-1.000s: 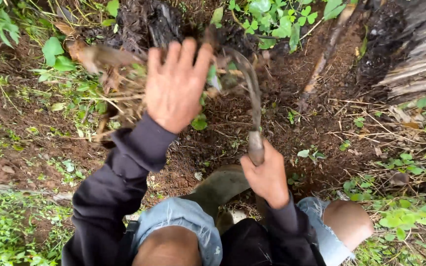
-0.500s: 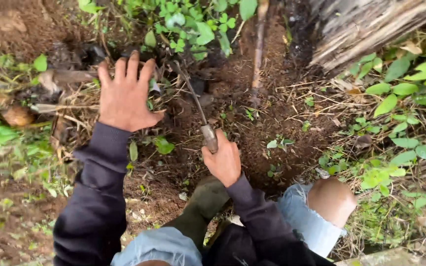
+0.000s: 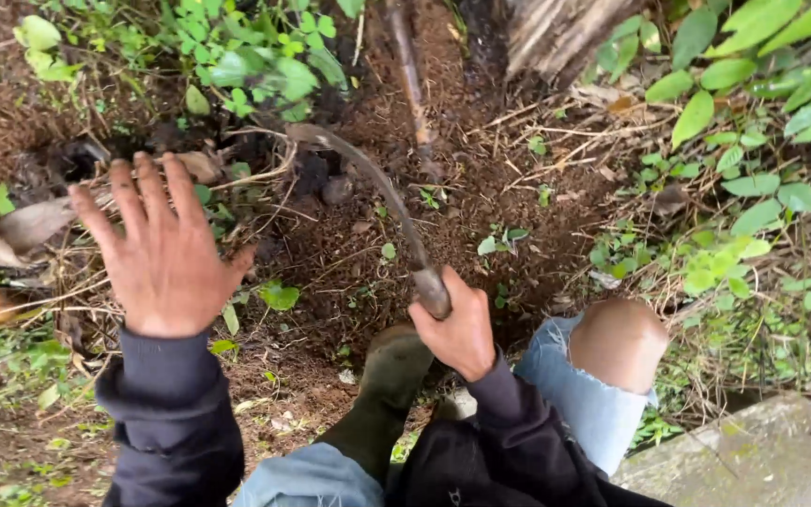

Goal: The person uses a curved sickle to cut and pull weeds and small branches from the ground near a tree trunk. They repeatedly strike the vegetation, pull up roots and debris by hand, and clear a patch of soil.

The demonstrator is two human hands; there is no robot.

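Observation:
My right hand (image 3: 465,330) grips the handle of a curved sickle (image 3: 382,194), whose dark blade arcs up and left over bare brown soil toward a clump of green weeds (image 3: 246,56). My left hand (image 3: 163,249) is spread flat with fingers apart, held over dry stalks and dead leaves (image 3: 35,225) at the left; it holds nothing. Both arms wear dark sleeves. My dark green rubber boot (image 3: 389,376) stands on the soil just below the sickle handle, and my bare knee (image 3: 619,343) shows through torn light-blue jeans.
A thin stem (image 3: 409,75) rises from the soil at the top centre beside a rough tree trunk (image 3: 556,33). Leafy green plants (image 3: 753,122) crowd the right side. A grey stone slab (image 3: 762,460) lies at the bottom right.
The view has shifted so that the hands sit lower and more central. My left hand has stayed spread over the dry stalks; my right hand keeps its grip on the sickle, blade still over the soil.

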